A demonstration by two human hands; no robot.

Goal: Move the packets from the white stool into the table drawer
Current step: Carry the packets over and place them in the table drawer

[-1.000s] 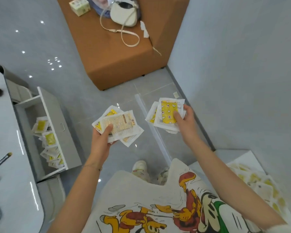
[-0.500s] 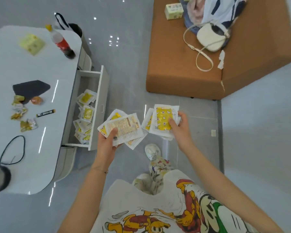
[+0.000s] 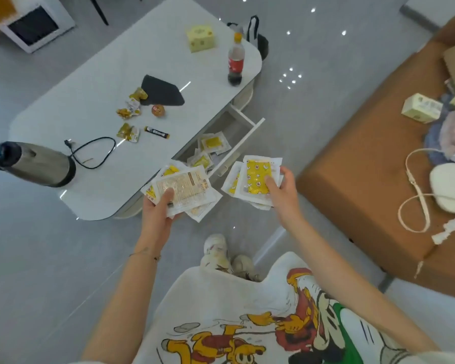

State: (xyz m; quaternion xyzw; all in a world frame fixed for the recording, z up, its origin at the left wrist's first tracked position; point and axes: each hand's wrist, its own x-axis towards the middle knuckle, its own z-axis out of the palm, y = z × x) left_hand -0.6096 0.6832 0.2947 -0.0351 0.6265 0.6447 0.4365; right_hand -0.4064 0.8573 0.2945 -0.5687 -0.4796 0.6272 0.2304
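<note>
My left hand [image 3: 160, 208] grips a fanned stack of white and yellow packets [image 3: 184, 187], thumb on top, just in front of the table's near corner. My right hand [image 3: 280, 191] holds a second stack of packets [image 3: 255, 177] with a yellow face up, beside the open drawer's front. The white table drawer [image 3: 247, 135] is pulled out from the table's right side, and several yellow packets [image 3: 213, 143] lie inside it. The white stool is out of view.
The white table [image 3: 103, 88] carries a cola bottle [image 3: 235, 61], a yellow box [image 3: 200, 38], a black pouch [image 3: 163, 91], snack wrappers, a cable and a metal kettle [image 3: 32, 164]. An orange sofa block [image 3: 365, 164] with a white bag [image 3: 449, 187] stands right. My feet [image 3: 226, 256] are on the grey floor.
The view has swung left, from the stool side toward the table. Both hands, still holding their stacks, now sit close to the open drawer and the table's corner.
</note>
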